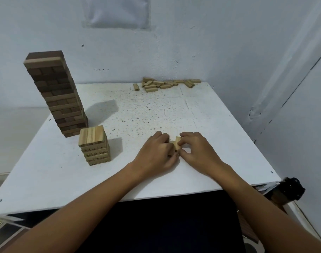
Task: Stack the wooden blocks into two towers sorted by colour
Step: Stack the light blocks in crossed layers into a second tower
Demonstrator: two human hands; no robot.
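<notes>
On the white table [64,172], your left hand [157,154] and right hand [196,149] both pinch a few light blocks [178,142] together, so next you likely carry them over to the short light tower [94,145] beside the tall dark tower [55,92].

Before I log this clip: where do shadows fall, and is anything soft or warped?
Head view: the tall dark tower and the short light tower cast shadows rightward on the table; the far loose blocks look soft; the wide lens bends the frame edges, and the tall tower appears to lean.
</notes>
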